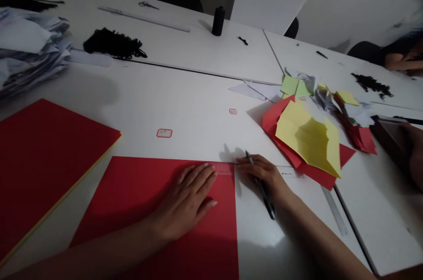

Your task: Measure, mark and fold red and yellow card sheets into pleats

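My left hand (190, 198) lies flat on a sheet of red paper (139, 196), fingers stretched out. Its fingertips touch a clear ruler (226, 169) set along the paper's far edge; the ruler runs on past the right corner, partly hidden by my other hand. Just right of that corner, my right hand (262, 178) is closed around a black pen (266, 198), beside the paper's edge. To the left sits a stack of red sheets (49, 156) with a yellow one showing beneath.
Folded red and yellow paper (309, 139) lies to the right, near a metal ruler (335, 211). White papers (29, 46), black yarn (110, 43), scissors (148, 5) and a black bottle-like cylinder (218, 21) occupy the far side. Another person's hand (416, 148) is at the right edge.
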Demonstrator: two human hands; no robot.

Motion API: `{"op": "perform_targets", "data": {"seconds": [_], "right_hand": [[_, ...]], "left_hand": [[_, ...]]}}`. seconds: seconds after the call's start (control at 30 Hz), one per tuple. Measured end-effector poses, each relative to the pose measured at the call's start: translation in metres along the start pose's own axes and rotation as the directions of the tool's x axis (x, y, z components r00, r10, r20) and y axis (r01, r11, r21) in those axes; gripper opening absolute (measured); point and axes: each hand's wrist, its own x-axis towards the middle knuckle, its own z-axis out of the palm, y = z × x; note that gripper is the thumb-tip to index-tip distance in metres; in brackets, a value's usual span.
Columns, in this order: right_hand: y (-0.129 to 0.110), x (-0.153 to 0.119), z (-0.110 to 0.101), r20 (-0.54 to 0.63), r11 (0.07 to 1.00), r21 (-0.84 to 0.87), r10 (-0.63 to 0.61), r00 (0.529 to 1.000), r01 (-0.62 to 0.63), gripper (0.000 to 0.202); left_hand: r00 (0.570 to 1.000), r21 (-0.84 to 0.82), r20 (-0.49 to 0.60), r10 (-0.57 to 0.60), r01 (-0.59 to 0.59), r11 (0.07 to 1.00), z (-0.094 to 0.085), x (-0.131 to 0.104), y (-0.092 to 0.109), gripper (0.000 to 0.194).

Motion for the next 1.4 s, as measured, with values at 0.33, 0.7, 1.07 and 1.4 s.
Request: {"op": "perform_targets", "data": {"seconds": [0.33,0.7,1.07,1.4], "right_hand": [[-0.014,-0.009,0.018,0.077,0.951,-0.265,-0.144,0.987,0.159,0.026],[-0.024,0.028,0.046,0.082,0.919,-0.278,-0.269,0.960,0.281,0.022],[-0.023,0.035,0.057,-0.030,0.975,-0.154,-0.166,0.986,0.159,0.022],[-0.008,0.033,0.053,-0.050,0.984,-0.110,-0.147,0.988,0.141,0.024]], "left_hand": [[0.997,-0.105,-0.070,-0.016,0.008,0.994,-0.008,0.002,0.014,0.047],[0.996,0.044,-0.089,-0.016,0.020,0.999,-0.021,-0.026,-0.006,0.041],[0.996,-0.031,-0.070,-0.063,0.061,0.998,-0.008,-0.031,-0.017,0.051],[0.991,-0.034,-0.074,-0.111,0.109,0.993,-0.006,-0.032,-0.014,0.048]]}}
